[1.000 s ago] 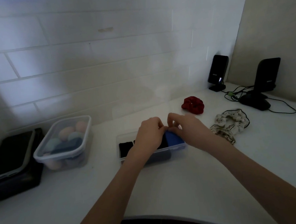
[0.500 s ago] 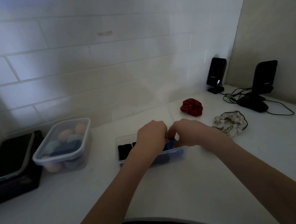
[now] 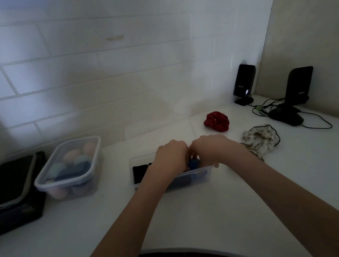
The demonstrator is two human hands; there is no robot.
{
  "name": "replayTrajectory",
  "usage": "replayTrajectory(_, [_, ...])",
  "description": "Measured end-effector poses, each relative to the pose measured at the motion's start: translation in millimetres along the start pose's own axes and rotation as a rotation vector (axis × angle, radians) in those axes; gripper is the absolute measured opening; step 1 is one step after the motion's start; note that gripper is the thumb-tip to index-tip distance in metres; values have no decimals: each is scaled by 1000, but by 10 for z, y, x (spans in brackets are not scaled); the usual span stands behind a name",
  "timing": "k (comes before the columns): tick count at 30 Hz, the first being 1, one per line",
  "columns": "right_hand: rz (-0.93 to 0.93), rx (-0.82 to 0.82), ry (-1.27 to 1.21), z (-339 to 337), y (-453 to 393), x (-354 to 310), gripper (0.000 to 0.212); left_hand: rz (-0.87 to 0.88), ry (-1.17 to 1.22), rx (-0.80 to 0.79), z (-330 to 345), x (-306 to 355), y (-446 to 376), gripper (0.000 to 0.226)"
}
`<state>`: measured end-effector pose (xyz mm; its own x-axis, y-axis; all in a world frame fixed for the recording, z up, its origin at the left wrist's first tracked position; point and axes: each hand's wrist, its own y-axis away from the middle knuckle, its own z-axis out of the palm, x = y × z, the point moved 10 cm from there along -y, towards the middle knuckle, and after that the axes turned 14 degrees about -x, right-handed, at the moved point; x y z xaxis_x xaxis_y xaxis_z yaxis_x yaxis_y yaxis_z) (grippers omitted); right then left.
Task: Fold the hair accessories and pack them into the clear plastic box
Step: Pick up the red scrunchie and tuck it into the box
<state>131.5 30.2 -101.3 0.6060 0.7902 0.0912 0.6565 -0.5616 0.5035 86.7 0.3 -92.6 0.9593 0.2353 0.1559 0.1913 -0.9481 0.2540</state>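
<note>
A low clear plastic box (image 3: 134,159) sits on the white counter in front of me. A black folded accessory (image 3: 140,172) fills its left end. My left hand (image 3: 170,156) and my right hand (image 3: 210,149) are side by side over the box's right part, fingers curled down into it. Between them a blue accessory (image 3: 194,164) shows, pinched by both hands and mostly hidden. A red scrunchie (image 3: 216,121) lies further back on the right. A cream patterned scrunchie with dark trim (image 3: 261,138) lies beside my right wrist.
A second clear tub (image 3: 69,168) with pastel round items stands at the left, next to a black case (image 3: 11,191). Two black speakers (image 3: 244,84) and cables occupy the back right corner. A tiled wall runs behind the counter.
Both hands have lowered the blue accessory into the box. It stood above the rim a second ago and now only a small part shows between the fingers.
</note>
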Motion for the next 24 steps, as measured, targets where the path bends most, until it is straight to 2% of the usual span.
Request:
replayTrajectory(2, [-56,18,-122,4,-39,49,30,36,44,-9,-6,-26,28,25])
replayTrajectory(4, [-129,125,-318,-80,-31,169,27,92,142,11,-47,-98,67,21])
replayTrajectory(7, [-195,483,-626,-340,102,542,23,138,333,204,-245,-324,225,16])
replayTrajectory(9, [-140,722,-699,-442,141,896,20,123,412,366,-349,-524,338,15])
replayTrajectory(10, [-70,789,-680,-448,96,1079,22,117,440,432,-379,-610,381,14])
replayTrajectory(12, [73,751,-603,-370,-126,1354,36,99,481,514,-390,-738,420,12])
replayTrajectory(15, [211,435,-489,-62,-546,1513,56,68,503,555,-355,-819,428,12])
replayTrajectory(17, [259,247,-453,177,-721,1524,60,63,512,550,-322,-829,404,13])
replayTrajectory(18, [269,206,-451,246,-768,1518,58,65,520,547,-312,-830,392,12])
replayTrajectory(24, [281,401,-542,122,-750,1531,40,75,602,527,-297,-858,352,11])
